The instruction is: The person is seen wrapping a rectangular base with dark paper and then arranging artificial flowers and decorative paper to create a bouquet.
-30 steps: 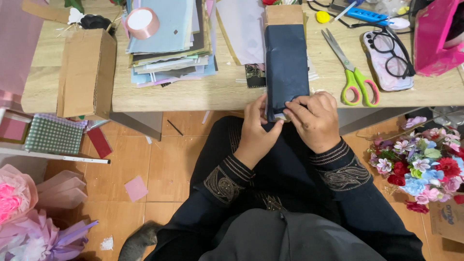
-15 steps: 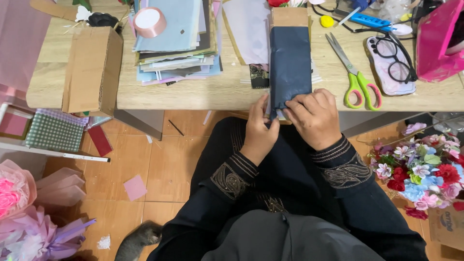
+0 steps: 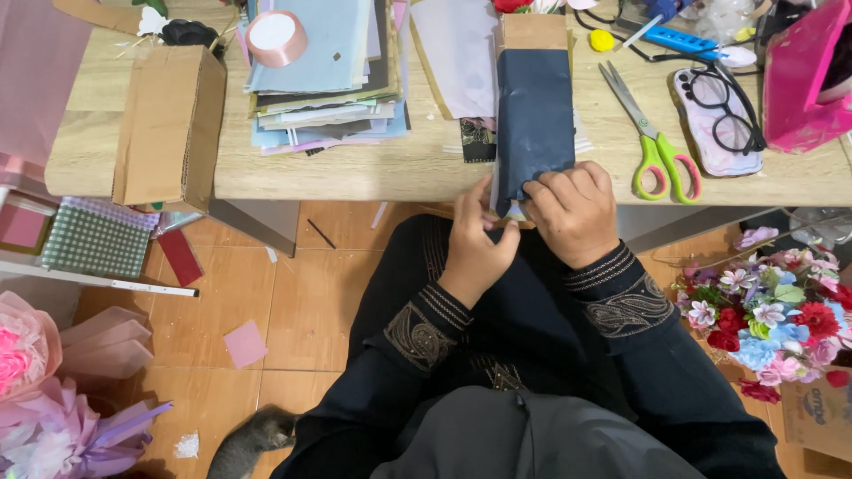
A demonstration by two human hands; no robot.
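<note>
While we look down past our dark sleeves, our left hand [image 3: 475,244] and right hand [image 3: 575,213] meet at the near edge of the counter [image 3: 373,168]. Both work the near end of a long box wrapped in dark blue paper [image 3: 534,111]. The left hand pinches the paper's lower left corner between thumb and fingers. The right hand lies curled over the lower right corner, fingers pressing the fold down against the box. The box runs from the counter's edge away toward 12 o'clock, and bare cardboard shows at its far end.

At 3 o'clock of the box lie green-handled scissors [image 3: 652,133], and beyond them glasses [image 3: 723,111] rest on a pale phone case. At 9 o'clock sits a stack of coloured paper sheets [image 3: 319,80] with a roll of pink ribbon [image 3: 275,37] on top. Farther toward 9 o'clock, a folded cardboard box [image 3: 169,124] overhangs the counter's end.
</note>
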